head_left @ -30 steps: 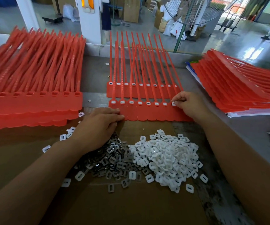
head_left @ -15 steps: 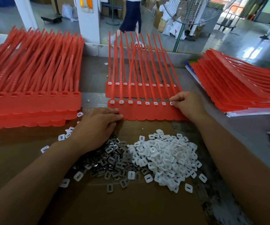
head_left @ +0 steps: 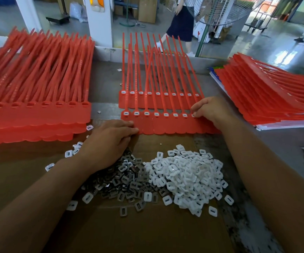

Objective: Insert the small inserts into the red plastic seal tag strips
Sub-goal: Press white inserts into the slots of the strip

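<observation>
Passer-by [head_left: 181,24] shifted right behind; hands unmoved. Left hand [head_left: 109,143]: fingers straight, pressing near strip [head_left: 175,126]. Right hand [head_left: 211,109]: fingers curled, pinching strip's right end at white insert [head_left: 193,115]

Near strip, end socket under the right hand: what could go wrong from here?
1. The right hand hides the end socket of the near strip; a half-seated insert could go unnoticed.
2. The metal inserts and white inserts piles touch and mix, so the wrong piece may get picked.
3. The left hand only presses the strip's corner; it might slide.
</observation>
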The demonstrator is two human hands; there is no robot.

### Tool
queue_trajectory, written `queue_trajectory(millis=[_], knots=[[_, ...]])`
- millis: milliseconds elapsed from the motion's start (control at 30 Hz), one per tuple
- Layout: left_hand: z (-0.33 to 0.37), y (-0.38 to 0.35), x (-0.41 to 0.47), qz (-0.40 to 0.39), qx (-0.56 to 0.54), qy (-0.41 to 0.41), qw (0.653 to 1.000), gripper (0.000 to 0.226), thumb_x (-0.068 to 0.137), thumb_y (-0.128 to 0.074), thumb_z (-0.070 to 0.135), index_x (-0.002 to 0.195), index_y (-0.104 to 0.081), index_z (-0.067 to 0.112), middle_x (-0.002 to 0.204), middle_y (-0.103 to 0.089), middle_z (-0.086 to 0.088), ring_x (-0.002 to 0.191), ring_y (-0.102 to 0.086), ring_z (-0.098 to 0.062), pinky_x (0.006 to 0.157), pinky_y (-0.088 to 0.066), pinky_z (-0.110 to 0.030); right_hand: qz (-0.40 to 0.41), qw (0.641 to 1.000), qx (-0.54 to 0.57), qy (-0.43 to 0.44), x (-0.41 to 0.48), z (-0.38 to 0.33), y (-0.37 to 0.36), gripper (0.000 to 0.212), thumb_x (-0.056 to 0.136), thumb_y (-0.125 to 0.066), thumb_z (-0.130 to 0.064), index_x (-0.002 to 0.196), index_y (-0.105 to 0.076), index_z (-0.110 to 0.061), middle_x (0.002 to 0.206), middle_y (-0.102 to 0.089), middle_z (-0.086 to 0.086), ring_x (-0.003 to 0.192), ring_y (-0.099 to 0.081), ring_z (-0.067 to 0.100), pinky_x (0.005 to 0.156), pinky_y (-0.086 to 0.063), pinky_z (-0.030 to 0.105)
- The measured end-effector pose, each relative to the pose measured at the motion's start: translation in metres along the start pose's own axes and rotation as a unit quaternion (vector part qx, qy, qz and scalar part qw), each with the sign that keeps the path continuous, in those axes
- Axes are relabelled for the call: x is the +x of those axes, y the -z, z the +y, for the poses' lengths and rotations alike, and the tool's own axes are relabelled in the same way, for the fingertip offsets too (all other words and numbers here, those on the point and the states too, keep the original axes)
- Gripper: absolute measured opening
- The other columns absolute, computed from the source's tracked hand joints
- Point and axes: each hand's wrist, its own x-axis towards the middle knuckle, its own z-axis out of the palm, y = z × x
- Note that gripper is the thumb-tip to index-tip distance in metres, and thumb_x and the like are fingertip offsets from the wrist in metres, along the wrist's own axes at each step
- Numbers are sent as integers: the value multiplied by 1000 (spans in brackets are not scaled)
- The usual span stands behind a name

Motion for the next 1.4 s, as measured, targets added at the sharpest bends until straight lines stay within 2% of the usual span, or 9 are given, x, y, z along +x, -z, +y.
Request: queue_trajectory(millis=[167,267,500,667,733,800,1067,1267,1400], knots=[[-1,0,0,-3,-1,-2,1000,35,91,-46,15,123,-56,22,135,-48,5,126,-39,-15,107,-29,-33,4,1000,-9,-1,-1,-1,0,23,68,-73,1,68,-64,-20,86,-61,-1,91,-47,9,76,-35,21],[0,0,1,-3,-3,-2,1000,35,91,-46,15,123,-56,22,135,-48,5,126,-39,-15,108,-28,-33,5,1000,-13,6,-1,1,0,22,70,-72,0,69,-64,-20,84,-60,-2,83,-46,6,67,-33,20],[0,0,1,-1,-2,-2,1000,34,91,-46,16,123,-56,22,135,-48,4,126,-39,-15,107,-28,-31,1,1000,-8,30,-4,10,-3,21,75,-70,-5,71,-63,-24,75,-55,-13,73,-48,1,71,-38,19],[0,0,1,-2,-5,1,1000,34,91,-47,15,123,-56,21,135,-48,4,126,-39,-16,108,-29,-35,-3,996,77,49,-15,13,6,15,81,-62,-3,87,-66,-17,74,-59,-10,67,-49,-1,48,-36,1],[-1,0,1,-2,-6,0,1000,34,91,-47,15,123,-57,21,135,-49,3,126,-40,-16,108,-29,-35,4,995,84,60,-22,12,11,14,82,-62,-6,87,-66,-18,74,-59,-11,67,-50,-1,51,-40,5],[-1,0,1,-2,-5,1,1000,34,91,-47,16,123,-56,21,135,-48,4,126,-39,-16,108,-29,-34,-1,995,54,81,-31,12,15,13,83,-62,-6,86,-65,-19,75,-60,-10,67,-50,0,57,-41,10],[-2,-1,1,0,-5,1,1000,34,90,-47,15,122,-57,22,135,-48,5,127,-39,-15,108,-27,-33,-117,981,-95,123,-75,11,35,4,79,-69,-12,79,-68,-17,76,-66,-6,68,-55,-1,55,-38,-3],[-4,-1,2,-3,2,1,1000,35,90,-47,16,123,-56,22,135,-48,5,127,-39,-15,108,-27,-34,-177,967,-140,119,-87,14,36,11,74,-74,-14,75,-66,-22,71,-65,-7,63,-57,-1,57,-41,2],[-5,-2,2,-7,6,4,1000,35,91,-46,18,124,-55,23,136,-47,5,127,-38,-16,108,-28,-35,-179,967,-148,102,-87,20,30,16,71,-77,-11,68,-66,-22,60,-66,-6,55,-60,2,62,-50,20]])
